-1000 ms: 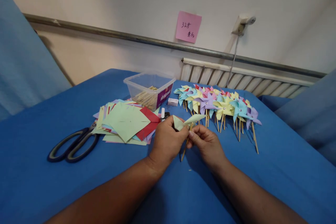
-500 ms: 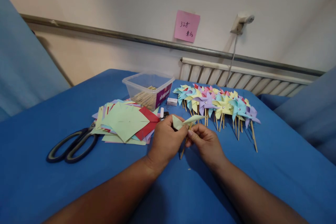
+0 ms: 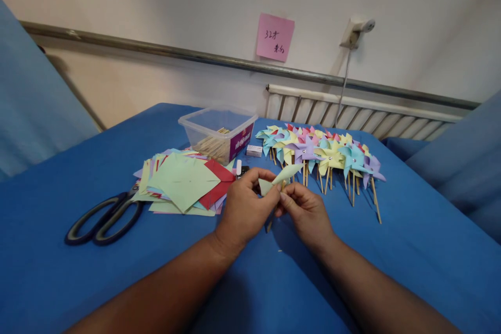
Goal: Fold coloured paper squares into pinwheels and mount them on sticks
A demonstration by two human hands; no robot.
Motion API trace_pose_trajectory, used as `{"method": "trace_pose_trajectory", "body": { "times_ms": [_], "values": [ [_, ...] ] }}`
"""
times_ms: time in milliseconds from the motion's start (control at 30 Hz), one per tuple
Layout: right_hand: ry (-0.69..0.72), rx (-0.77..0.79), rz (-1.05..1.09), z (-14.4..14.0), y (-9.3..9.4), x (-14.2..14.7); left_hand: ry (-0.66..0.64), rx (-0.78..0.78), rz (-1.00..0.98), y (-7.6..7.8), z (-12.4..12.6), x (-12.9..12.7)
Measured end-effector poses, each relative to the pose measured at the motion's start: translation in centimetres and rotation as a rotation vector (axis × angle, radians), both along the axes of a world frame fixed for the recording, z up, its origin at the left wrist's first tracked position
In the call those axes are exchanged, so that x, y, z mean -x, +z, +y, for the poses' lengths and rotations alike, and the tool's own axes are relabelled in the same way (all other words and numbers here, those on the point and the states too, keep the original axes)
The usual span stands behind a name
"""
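Blue cloth [image 3: 58, 282] covers the whole table, smooth and matte, with wide bare room at the near edge and at the far left of the fingers. Well to the left of the fingers lie black-handled scissors [image 3: 102, 217], blades hidden under a loose stack of cut paper squares [image 3: 183, 182], thin and flat, mostly pale green with red and lilac showing at the edges. Beyond that stack stands a clear plastic tub [image 3: 217, 133] holding thin wooden sticks.

At the centre, the left hand [image 3: 242, 209] and right hand [image 3: 307, 214] meet, fingertips touching. Both pinch a pale green paper pinwheel [image 3: 279, 177], half folded, its pointed flaps rising just above the fingers; the left thumb and forefinger close on the paper, and the right fingertips press together at its middle. A wooden stick [image 3: 269, 226] slants down below the fingers, between the two hands, its lower end close to the cloth.

Behind and to the right of the fingers, a row of finished pinwheels [image 3: 329, 154] lies in yellow, teal, lilac and pink, sticks pointing toward the near edge. Right of them the cloth is bare up to the table's far-right edge.
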State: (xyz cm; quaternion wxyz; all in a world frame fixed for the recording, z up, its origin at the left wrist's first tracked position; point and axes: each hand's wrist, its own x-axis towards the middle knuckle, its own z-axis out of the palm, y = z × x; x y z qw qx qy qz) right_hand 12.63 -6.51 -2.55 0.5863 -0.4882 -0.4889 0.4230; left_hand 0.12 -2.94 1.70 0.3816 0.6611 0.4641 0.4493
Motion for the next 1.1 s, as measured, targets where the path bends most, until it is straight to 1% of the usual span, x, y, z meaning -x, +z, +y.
{"method": "trace_pose_trajectory", "body": {
  "times_ms": [100, 200, 400, 533, 833, 1100],
  "values": [
    [-0.011, -0.018, -0.05, 0.0, -0.1, 0.1, 0.005, -0.049, 0.016, 0.0, 0.1, 0.1],
    [-0.024, -0.031, -0.092, -0.1, -0.3, 0.2, 0.013, -0.063, 0.043, -0.2, 0.3, 0.1],
    [-0.046, -0.031, -0.135, -0.1, -0.2, 0.4, 0.032, -0.035, 0.08, -0.3, 0.5, 0.2],
    [-0.055, -0.009, -0.159, -0.3, 0.0, 0.6, 0.022, -0.027, 0.087, -0.2, 0.6, 0.4],
    [-0.025, 0.016, -0.152, -0.2, -0.3, 0.7, -0.023, 0.032, 0.083, 0.4, 1.0, 0.4],
    [-0.068, 0.015, -0.165, -0.2, -0.4, 0.8, -0.017, 0.076, 0.115, 0.8, 1.1, 0.4]
  ]
}}
